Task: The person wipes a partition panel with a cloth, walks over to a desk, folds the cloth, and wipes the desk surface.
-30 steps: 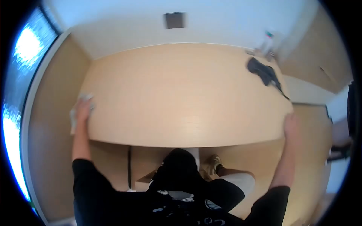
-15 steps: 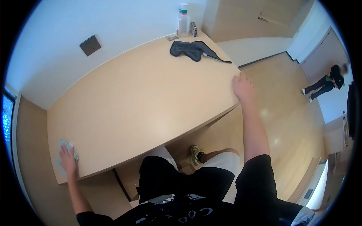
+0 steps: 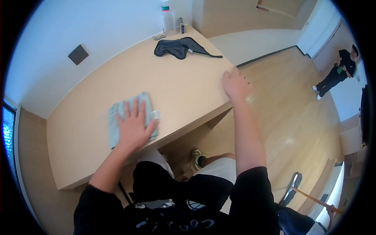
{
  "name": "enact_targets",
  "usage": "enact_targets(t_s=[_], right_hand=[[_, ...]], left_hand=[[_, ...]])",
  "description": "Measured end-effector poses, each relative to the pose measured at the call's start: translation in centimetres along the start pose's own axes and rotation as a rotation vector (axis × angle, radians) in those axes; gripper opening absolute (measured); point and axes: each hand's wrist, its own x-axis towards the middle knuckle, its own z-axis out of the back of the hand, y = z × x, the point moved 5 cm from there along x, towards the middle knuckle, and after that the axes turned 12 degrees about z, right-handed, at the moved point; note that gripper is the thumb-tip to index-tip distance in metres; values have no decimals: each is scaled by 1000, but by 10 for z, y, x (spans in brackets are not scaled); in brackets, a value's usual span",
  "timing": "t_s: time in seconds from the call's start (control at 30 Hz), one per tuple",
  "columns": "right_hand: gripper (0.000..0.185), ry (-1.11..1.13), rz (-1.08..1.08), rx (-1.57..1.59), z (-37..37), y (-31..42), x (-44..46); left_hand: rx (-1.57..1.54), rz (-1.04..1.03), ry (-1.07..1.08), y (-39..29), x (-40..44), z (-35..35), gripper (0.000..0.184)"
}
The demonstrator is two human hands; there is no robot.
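Note:
My left hand (image 3: 134, 122) lies flat with its fingers spread on a folded light blue-green cleaning cloth (image 3: 114, 125) near the front of the wooden desk (image 3: 90, 156). A small white tag sticks out from the cloth's right side. At the desk's right end, my right hand (image 3: 236, 84) is closed over the edge, its fingers curled past the side. Beyond it, a crumpled dark grey cloth (image 3: 176, 49) with a black border rests towards the back right of the desktop.
A clear plastic bottle (image 3: 168, 21), a small dark box (image 3: 181, 26) and a small metallic item (image 3: 159, 37) stand by the wall. A person (image 3: 340, 72) stands across the room. At lower right, another person's hand (image 3: 332, 210) grips a mop (image 3: 291, 190).
My left hand and the light blue-green cloth have moved from the desk's left end to the right, and the cloth now lies spread flatter. My right hand remains at the edge. A mop has appeared.

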Motion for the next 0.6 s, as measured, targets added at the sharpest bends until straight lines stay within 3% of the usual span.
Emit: enact_targets(t_s=[0.2, 0.4, 0.5, 0.57, 0.6], right_hand=[[50, -138, 3, 161, 0, -10, 1], [41, -651, 83, 781, -7, -39, -13], [42, -776, 272, 782, -22, -61, -74], [48, -645, 279, 818, -35, -91, -134], [52, -488, 169, 874, -73, -114, -170]], left_hand=[[-7, -86, -37, -110, 53, -4, 79], [-55, -103, -31, -171, 93, 0, 81], [-41, -110, -25, -205, 111, 0, 83], [-59, -156, -23, -227, 118, -1, 85], [-74, -172, -17, -238, 118, -2, 85]])
